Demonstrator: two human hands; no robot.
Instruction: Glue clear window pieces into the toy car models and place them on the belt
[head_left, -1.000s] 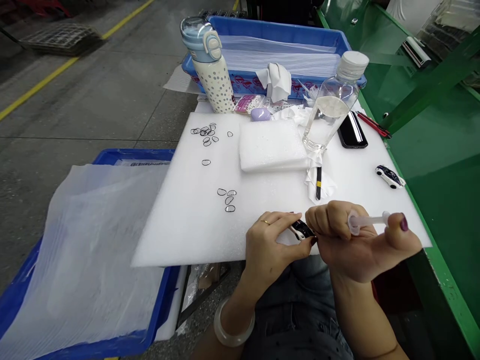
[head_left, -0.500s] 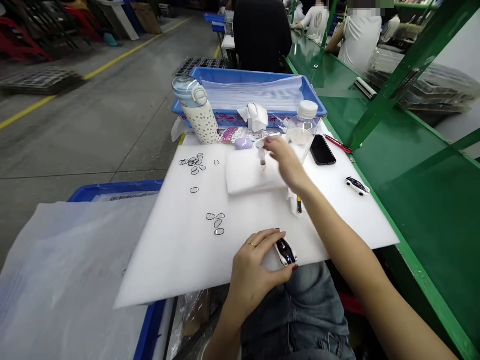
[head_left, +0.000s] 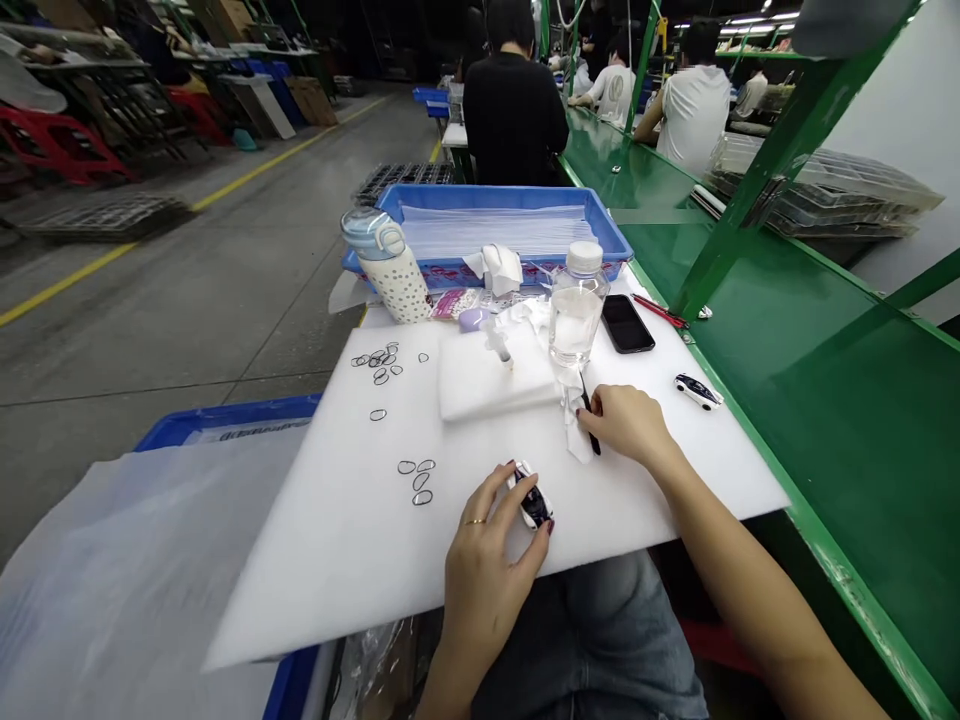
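Observation:
A small white-and-dark toy car (head_left: pixel 532 500) is gripped between the thumb and fingers of my left hand (head_left: pixel 487 560), near the front edge of the white foam sheet (head_left: pixel 315 560). My right hand (head_left: pixel 626 425) pinches a slim black tool (head_left: pixel 590 425), perhaps tweezers, which lies along a crumpled tissue (head_left: pixel 576 425). A small syringe (head_left: pixel 498 345) rests on the folded white foam pad (head_left: pixel 480 385). Several thin dark oval rings (head_left: pixel 421 481) lie loose at the left. Another toy car (head_left: pixel 698 391) stands at the right.
At the back are a dotted flask (head_left: pixel 397 285), a clear bottle (head_left: pixel 576 325), a phone (head_left: pixel 628 325) and red-handled pliers or scissors (head_left: pixel 660 311). Behind them sits a blue crate (head_left: pixel 611 230). A green bench (head_left: pixel 810 370) runs along the right; co-workers sit ahead.
My right hand has left the syringe on the foam pad and come nearer, down to the slim black tool. My left hand still holds the car. The camera view has tilted up.

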